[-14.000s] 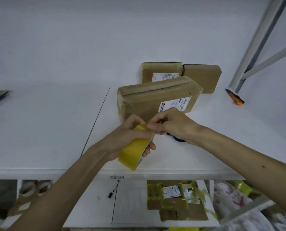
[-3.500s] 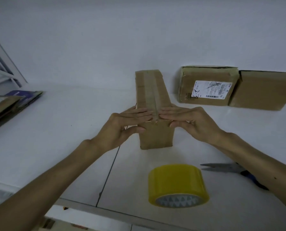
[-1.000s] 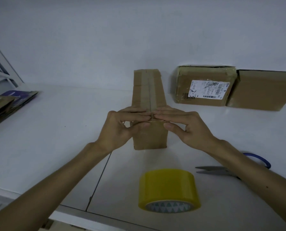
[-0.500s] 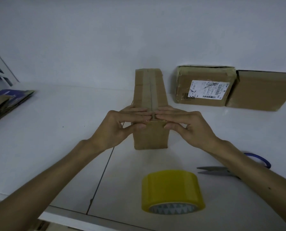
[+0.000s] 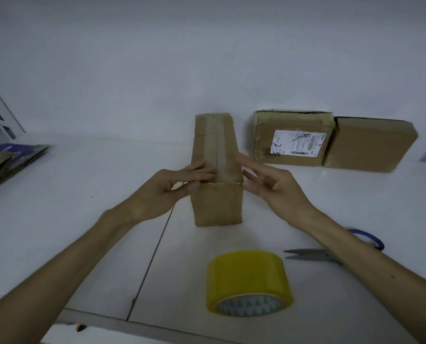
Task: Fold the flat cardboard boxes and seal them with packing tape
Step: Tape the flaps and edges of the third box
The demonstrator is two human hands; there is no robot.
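Observation:
A narrow brown cardboard box (image 5: 218, 202) stands on the white table (image 5: 83, 194) with a strip of tape along its top seam. My left hand (image 5: 167, 189) lies against the box's left side, straight fingers reaching onto the top near the seam. My right hand (image 5: 269, 187) is at the box's right side with fingers spread, fingertips at the top right edge. A yellow roll of packing tape (image 5: 249, 281) sits near the front edge, untouched.
Blue-handled scissors (image 5: 313, 254) lie at the right, partly under my right forearm. Two sealed boxes lean against the back wall: one with a label (image 5: 291, 137) and a plain one (image 5: 368, 145). Flat cardboard (image 5: 6, 160) is stacked at the far left.
Both hands have slid apart from the middle of the box top toward its side edges. My right hand's fingers have spread. Box, tape roll and scissors stay put.

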